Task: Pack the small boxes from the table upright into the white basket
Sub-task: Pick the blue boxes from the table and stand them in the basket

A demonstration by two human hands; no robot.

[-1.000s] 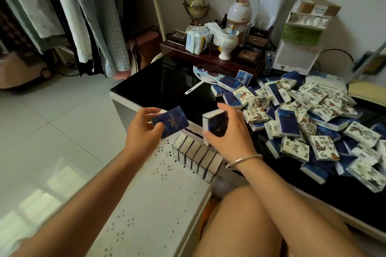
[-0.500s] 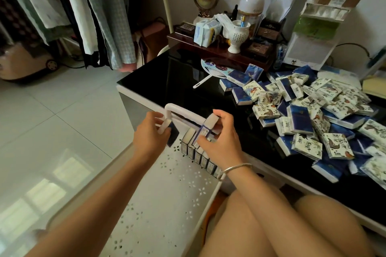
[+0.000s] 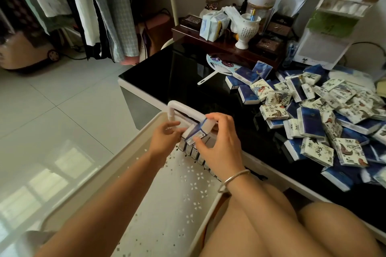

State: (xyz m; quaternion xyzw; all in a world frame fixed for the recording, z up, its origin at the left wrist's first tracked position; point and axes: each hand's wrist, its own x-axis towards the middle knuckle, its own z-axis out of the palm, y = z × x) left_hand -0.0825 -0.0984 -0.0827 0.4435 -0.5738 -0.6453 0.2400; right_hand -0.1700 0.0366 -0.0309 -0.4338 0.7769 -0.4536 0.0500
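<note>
Both hands had drawn together at the far end of the basket since half a second before, and the dark blue box no longer showed in the left one. The right hand (image 3: 221, 142) pinched a small blue-and-white cardboard box (image 3: 197, 131) by its ends, tilted, just above the row of upright grey-edged boxes (image 3: 196, 153) beneath both hands. The left hand (image 3: 165, 140) had its fingers against that row's far end, beside the tilted box; whether it gripped anything could not be told.

Seating this box was the step in hand, I judged. The next move called for tipping it upright and pressing it into the row while the left hand steadied its neighbours.

Around the hands lay the white perforated plastic basket (image 3: 167, 194), mostly unfilled. To the right of the hands, the glossy black table (image 3: 183, 73) carried a heap of blue and white illustrated boxes (image 3: 325, 123). Brush-style characters marked the white ones and small print the held box, all too small to read.
</note>
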